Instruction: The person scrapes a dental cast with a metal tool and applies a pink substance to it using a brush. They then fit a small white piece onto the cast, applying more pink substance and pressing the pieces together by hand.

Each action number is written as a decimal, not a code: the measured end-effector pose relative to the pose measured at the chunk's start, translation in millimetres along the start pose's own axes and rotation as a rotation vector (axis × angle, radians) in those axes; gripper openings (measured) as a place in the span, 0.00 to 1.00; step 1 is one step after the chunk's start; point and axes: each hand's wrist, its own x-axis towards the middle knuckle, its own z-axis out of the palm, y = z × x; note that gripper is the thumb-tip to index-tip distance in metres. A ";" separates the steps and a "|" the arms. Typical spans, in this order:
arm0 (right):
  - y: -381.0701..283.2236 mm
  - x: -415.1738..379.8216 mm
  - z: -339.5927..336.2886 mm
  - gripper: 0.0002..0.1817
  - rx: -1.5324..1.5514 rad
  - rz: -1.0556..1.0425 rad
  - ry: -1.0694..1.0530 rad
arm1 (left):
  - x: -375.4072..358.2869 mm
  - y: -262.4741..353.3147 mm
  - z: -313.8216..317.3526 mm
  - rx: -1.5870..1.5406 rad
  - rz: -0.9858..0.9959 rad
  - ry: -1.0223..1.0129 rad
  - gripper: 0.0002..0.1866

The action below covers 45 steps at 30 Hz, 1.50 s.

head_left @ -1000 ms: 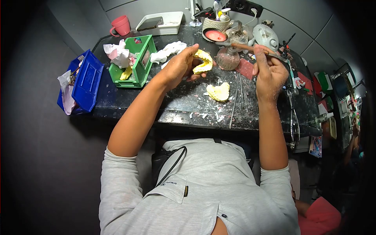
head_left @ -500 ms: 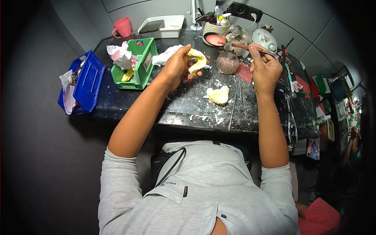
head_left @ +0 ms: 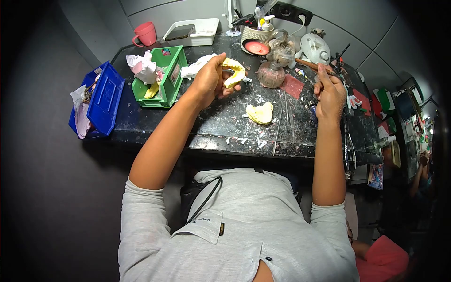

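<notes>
Left of my left hand [head_left: 209, 80], I see a green bin [head_left: 175, 71] holding crumpled paper [head_left: 142, 68]; a white tray [head_left: 206, 41] beyond holds a phone [head_left: 180, 32]. My left fingers close narrowly on a yellow arch [head_left: 240, 70]. My right hand [head_left: 330, 96], partly curled, meets a brown tool [head_left: 307, 64]; I can't tell if it's gripped. The arch opens toward my left palm; the tool slants inward, away from me.

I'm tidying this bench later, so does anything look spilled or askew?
Yes: pale crumbs litter the black worktop around the unheld yellow cast, like unswept debris. At far left, crumpled pinkish paper hangs untidily over the rim of the blue plastic bin.
</notes>
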 end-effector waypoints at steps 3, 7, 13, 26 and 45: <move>3.9 2.2 -3.6 0.13 -0.032 0.021 0.016 | 1.4 -1.4 -0.6 0.016 -0.007 0.035 0.36; 0.4 -3.3 2.0 0.13 -0.030 0.006 -0.014 | -0.7 1.0 -0.8 0.060 -0.022 0.007 0.35; -3.4 -28.0 21.6 0.11 0.054 -0.080 -0.227 | -4.3 0.7 7.2 0.148 -0.049 -0.001 0.35; -3.6 -42.6 36.2 0.10 0.003 -0.097 -0.403 | -7.4 0.8 13.9 0.192 -0.056 -0.003 0.37; -2.9 -44.7 40.5 0.11 0.005 -0.098 -0.401 | -3.6 -4.2 9.5 0.209 -0.037 -0.054 0.33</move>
